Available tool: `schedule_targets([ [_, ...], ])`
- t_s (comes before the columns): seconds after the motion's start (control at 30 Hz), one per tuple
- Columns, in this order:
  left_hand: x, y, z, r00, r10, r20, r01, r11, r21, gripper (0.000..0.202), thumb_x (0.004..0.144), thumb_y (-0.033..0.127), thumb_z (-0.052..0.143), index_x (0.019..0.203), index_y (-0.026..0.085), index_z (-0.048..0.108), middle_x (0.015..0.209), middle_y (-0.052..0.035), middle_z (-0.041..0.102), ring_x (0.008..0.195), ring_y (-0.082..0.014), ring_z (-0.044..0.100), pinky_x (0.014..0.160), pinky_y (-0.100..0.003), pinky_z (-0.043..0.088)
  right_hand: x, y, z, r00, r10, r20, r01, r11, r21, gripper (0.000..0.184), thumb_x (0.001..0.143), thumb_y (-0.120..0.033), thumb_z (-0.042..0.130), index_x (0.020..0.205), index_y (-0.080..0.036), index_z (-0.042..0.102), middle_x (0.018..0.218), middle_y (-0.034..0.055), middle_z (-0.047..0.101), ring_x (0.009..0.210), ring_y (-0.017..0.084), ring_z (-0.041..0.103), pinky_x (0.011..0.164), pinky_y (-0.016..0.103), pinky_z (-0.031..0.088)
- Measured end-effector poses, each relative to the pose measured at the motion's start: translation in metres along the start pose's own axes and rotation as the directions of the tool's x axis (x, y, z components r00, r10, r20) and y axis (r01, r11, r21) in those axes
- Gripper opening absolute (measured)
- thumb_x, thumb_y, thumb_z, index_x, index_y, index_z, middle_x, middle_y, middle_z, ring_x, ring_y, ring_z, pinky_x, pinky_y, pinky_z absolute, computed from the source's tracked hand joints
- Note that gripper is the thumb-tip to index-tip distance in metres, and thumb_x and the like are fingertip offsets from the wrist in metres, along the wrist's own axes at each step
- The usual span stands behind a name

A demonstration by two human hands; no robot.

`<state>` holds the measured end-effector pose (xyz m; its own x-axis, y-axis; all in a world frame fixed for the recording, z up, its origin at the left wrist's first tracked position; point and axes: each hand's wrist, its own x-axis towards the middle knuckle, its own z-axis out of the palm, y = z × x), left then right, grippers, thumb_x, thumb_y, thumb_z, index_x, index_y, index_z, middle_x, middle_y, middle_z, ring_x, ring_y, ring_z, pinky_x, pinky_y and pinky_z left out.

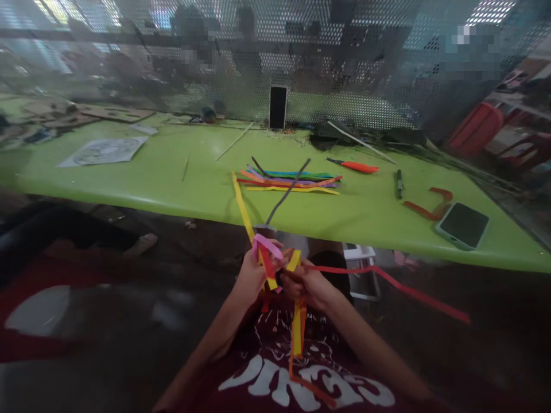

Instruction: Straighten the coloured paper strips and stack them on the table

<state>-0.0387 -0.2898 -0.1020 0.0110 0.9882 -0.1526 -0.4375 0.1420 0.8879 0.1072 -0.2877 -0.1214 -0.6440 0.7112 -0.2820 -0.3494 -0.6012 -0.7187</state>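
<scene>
Close to my chest, below the table's front edge, both hands grip a bundle of coloured strips. My left hand (pixel 253 268) is closed around a yellow strip (pixel 243 207) that points up over the table, with a pink strip (pixel 267 246) looped across the fingers. My right hand (pixel 301 279) is closed on strips too; a red strip (pixel 387 280) trails from it to the right. Yellow and orange ends (pixel 298 330) hang down over my shirt. A dark strip (pixel 287 195) sticks up from between the hands. How the strips cross is hidden by my fingers.
On the green table (pixel 193 198) lies a pile of coloured strips (pixel 293 179). Right of it are an orange-handled tool (pixel 357 166), a dark pen (pixel 399 184), a brown-orange strip (pixel 426 211) and a phone (pixel 464 225). A printed sheet (pixel 103 151) lies left. Another phone (pixel 278 107) stands against the mesh.
</scene>
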Motion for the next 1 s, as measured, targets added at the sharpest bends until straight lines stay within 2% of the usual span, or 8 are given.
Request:
schedule_targets([
  [0.17, 0.012, 0.002, -0.008, 0.998, 0.056, -0.010, -0.054, 0.990, 0.134, 0.035, 0.062, 0.035, 0.090, 0.078, 0.013, 0.067, 0.057, 0.0042, 0.053, 0.049, -0.0065, 0.046, 0.045, -0.018, 0.037, 0.001, 0.003, 0.002, 0.990, 0.067, 0.127, -0.061, 0.997, -0.048, 0.037, 0.084, -0.040, 0.073, 0.072, -0.021, 0.044, 0.045, -0.0114, 0.035, 0.039, 0.004, 0.020, 0.041, 0.021, 0.014],
  [0.33, 0.014, 0.005, -0.011, 0.998, 0.056, 0.038, -0.054, 0.997, -0.056, 0.040, 0.073, 0.044, 0.083, 0.075, 0.016, 0.055, 0.062, 0.0053, 0.052, 0.044, -0.0031, 0.037, 0.041, -0.015, 0.030, -0.006, 0.006, -0.007, 0.995, -0.005, 0.100, 0.005, 1.000, -0.001, 0.035, 0.084, -0.045, 0.073, 0.085, -0.022, 0.046, 0.047, -0.0129, 0.033, 0.040, 0.004, 0.020, 0.042, 0.019, 0.017],
  [0.43, 0.016, 0.008, -0.012, 0.992, 0.121, 0.039, -0.115, 0.984, -0.135, 0.042, 0.078, 0.045, 0.079, 0.073, 0.018, 0.048, 0.068, 0.0020, 0.059, 0.048, -0.0055, 0.044, 0.042, -0.016, 0.033, -0.011, 0.010, -0.013, 0.998, -0.056, 0.003, 0.056, 0.986, -0.155, 0.040, 0.086, -0.058, 0.065, 0.087, -0.020, 0.054, 0.049, -0.0106, 0.035, 0.042, 0.005, 0.023, 0.042, 0.020, 0.018],
  [0.57, 0.023, 0.018, -0.024, 0.976, 0.218, 0.015, -0.211, 0.959, -0.187, 0.037, 0.080, 0.039, 0.079, 0.071, 0.018, 0.050, 0.052, 0.0062, 0.043, 0.047, -0.0069, 0.039, 0.043, -0.014, 0.034, -0.016, 0.011, -0.023, 0.976, -0.148, -0.161, 0.088, 0.941, -0.328, 0.042, 0.087, -0.056, 0.066, 0.077, -0.016, 0.060, 0.051, -0.0066, 0.039, 0.043, 0.005, 0.028, 0.043, 0.024, 0.015],
  [0.7, 0.026, 0.023, -0.046, 0.978, 0.203, 0.040, -0.188, 0.954, -0.232, 0.045, 0.081, 0.040, 0.079, 0.064, 0.018, 0.042, 0.048, 0.0079, 0.030, 0.044, -0.0066, 0.028, 0.040, -0.014, 0.031, -0.016, 0.005, -0.033, 0.922, -0.228, -0.314, 0.130, 0.944, -0.302, 0.047, 0.081, -0.060, 0.069, 0.069, -0.016, 0.059, 0.048, -0.0069, 0.039, 0.040, 0.005, 0.028, 0.041, 0.023, 0.014],
  [0.8, 0.023, 0.012, -0.056, 0.981, 0.149, 0.123, -0.115, 0.961, -0.250, 0.050, 0.077, 0.040, 0.082, 0.063, 0.020, 0.039, 0.045, 0.0103, 0.024, 0.039, -0.0056, 0.016, 0.033, -0.013, 0.020, -0.013, -0.004, -0.033, 0.841, -0.335, -0.424, 0.259, 0.939, -0.227, 0.044, 0.078, -0.057, 0.073, 0.071, -0.016, 0.060, 0.051, -0.0069, 0.042, 0.040, 0.005, 0.031, 0.040, 0.021, 0.018],
  [0.9, 0.014, -0.009, -0.045, 0.976, 0.016, 0.218, 0.021, 0.986, -0.166, 0.054, 0.073, 0.046, 0.083, 0.062, 0.019, 0.037, 0.048, 0.0097, 0.030, 0.039, -0.0038, 0.022, 0.034, -0.013, 0.019, -0.007, -0.011, -0.026, 0.783, -0.406, -0.471, 0.350, 0.914, -0.207, 0.043, 0.076, -0.056, 0.075, 0.068, -0.017, 0.058, 0.052, -0.0057, 0.045, 0.044, 0.006, 0.036, 0.041, 0.020, 0.022],
  [1.0, 0.003, -0.027, -0.020, 0.989, -0.008, 0.149, 0.001, 0.999, 0.046, 0.050, 0.060, 0.030, 0.093, 0.064, 0.017, 0.045, 0.057, 0.0064, 0.045, 0.048, -0.0041, 0.040, 0.043, -0.014, 0.033, 0.000, -0.013, -0.015, 0.778, -0.408, -0.478, 0.384, 0.911, -0.154, 0.044, 0.070, -0.055, 0.080, 0.067, -0.018, 0.056, 0.054, -0.0048, 0.048, 0.046, 0.007, 0.039, 0.041, 0.020, 0.028],
])
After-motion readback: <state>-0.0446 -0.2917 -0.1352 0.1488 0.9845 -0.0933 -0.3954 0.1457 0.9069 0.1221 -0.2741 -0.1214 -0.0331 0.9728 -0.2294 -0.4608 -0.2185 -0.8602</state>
